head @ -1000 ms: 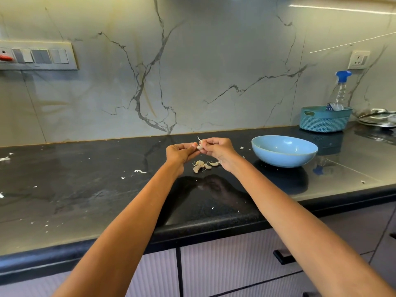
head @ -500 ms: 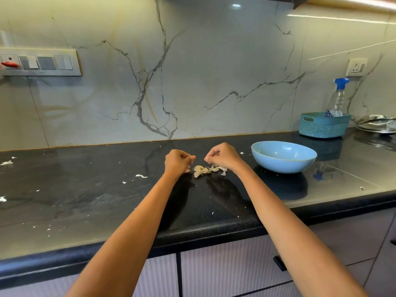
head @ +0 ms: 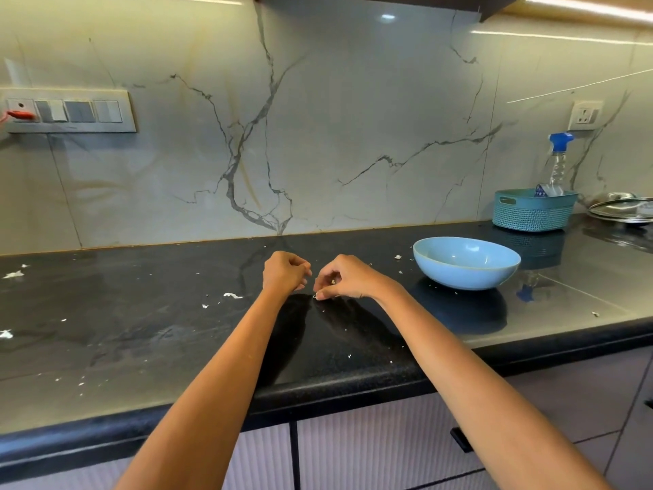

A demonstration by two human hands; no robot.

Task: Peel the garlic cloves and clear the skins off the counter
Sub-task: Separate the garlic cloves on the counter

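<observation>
At a black kitchen counter (head: 148, 348), we work with both hands close together near its middle. Our right hand (head: 348, 279) reaches down with fingers curled, the tips pressed together on a small pale scrap right at the counter surface; whether that scrap is skin or a bit of clove we cannot tell. Our left hand (head: 285, 272) hovers just beside it, fingers curled into a loose fist, and whether it holds anything is hidden. No whole garlic cloves show on the counter; any we have would be inside the hands. Scraps of skin (head: 232, 295) lie scattered to the left and along the front edge, with a few more by the blue bowl (head: 466, 263) to our right. As we judge it, the gathering goes best if we sweep the flakes into one heap with a flat palm before pinching, since thin skins likely cling to the glossy stone and drift at a breath.
</observation>
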